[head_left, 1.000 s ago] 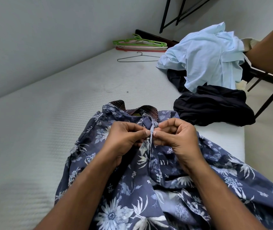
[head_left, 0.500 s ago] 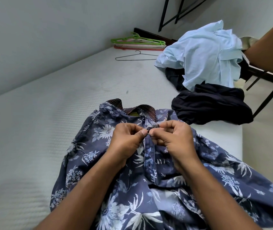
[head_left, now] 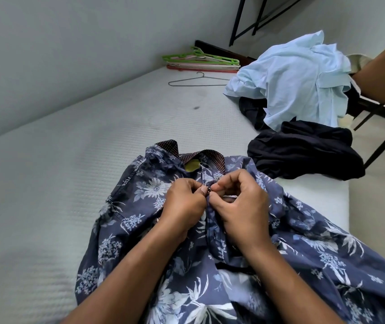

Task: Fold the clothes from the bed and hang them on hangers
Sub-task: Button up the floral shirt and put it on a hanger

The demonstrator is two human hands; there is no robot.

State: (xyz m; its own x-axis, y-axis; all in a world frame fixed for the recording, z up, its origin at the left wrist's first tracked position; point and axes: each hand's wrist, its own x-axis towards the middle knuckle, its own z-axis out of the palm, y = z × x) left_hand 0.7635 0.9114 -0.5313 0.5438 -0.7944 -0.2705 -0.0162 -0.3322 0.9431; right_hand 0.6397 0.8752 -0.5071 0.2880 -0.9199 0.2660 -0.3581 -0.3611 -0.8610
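Two hands are working on the floral shirt [head_left: 303, 242] lying collar-up on the bed [head_left: 69, 171]: the left hand [head_left: 182, 202] is pinching the placket edge, the right hand [head_left: 240, 206] is pinching the fabric opposite, a small button [head_left: 209, 189] showing between their fingertips.

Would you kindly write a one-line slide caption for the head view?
Left hand and right hand pinch a button on the floral shirt on the bed, hangers beyond.
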